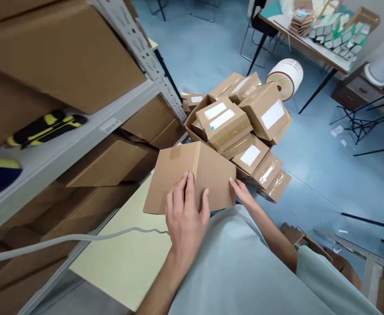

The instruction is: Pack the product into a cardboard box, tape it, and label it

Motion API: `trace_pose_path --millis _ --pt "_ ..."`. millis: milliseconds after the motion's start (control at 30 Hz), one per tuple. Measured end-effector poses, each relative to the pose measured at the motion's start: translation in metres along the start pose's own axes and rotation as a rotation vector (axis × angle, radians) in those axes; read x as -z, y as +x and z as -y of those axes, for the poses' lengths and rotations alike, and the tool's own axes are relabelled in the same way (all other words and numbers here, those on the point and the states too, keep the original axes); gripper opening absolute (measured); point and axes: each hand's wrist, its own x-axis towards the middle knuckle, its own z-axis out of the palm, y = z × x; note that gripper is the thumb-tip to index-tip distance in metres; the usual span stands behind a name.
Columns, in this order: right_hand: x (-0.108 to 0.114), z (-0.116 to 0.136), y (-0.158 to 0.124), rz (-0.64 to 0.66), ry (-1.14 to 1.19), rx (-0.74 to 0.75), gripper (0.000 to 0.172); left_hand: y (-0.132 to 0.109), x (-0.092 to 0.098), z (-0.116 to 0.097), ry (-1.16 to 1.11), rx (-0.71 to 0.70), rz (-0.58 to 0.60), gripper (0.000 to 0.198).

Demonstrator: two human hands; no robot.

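I hold a plain brown cardboard box [192, 175] in front of my chest, above a pale yellow table top [126, 258]. My left hand [185, 214] lies on its near face with the fingers bent over it. My right hand [242, 192] grips the box's right lower corner, with only its fingers showing. Just beyond the box lies a heap of taped brown parcels with white labels [241, 122], stacked in and around an open carton on the blue floor.
A grey metal shelf rack [80, 135] full of cardboard boxes stands at my left, with a yellow-black tool [47, 127] on it. A white cable [64, 240] runs across. A white fan [285, 76] and a table with small boxes [329, 39] stand farther off.
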Motion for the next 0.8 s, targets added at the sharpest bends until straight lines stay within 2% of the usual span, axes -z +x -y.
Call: trace_pose_path --millis 100,200,300,433,600,733,800 --pt "0.026 0.006 -0.02 -0.075 0.047 -0.001 0.073 -0.002 -0.007 -0.021 -0.05 -0.08 0.044 0.072" --pt "0.053 0.003 -0.045 -0.171 0.079 0.025 0.073 -0.014 -0.011 -0.036 -0.115 -0.146 0.073 0.075" --pt "0.079 -0.012 -0.078 -0.296 0.102 0.016 0.073 -0.035 -0.015 -0.046 -0.206 -0.196 0.126 0.076" --pt "0.114 -0.039 -0.135 -0.563 0.057 -0.026 0.08 -0.069 -0.028 -0.052 -0.355 -0.199 0.237 0.072" --pt "0.154 -0.07 -0.23 -0.872 -0.064 -0.025 0.085 -0.112 -0.062 -0.063 -0.58 -0.087 0.442 0.065" --pt "0.185 -0.087 -0.305 -1.168 -0.24 -0.097 0.09 -0.147 -0.096 -0.081 -0.769 0.087 0.721 0.066" --pt "0.205 -0.092 -0.328 -1.238 -0.387 -0.108 0.091 -0.16 -0.114 -0.091 -0.849 0.181 0.849 0.067"
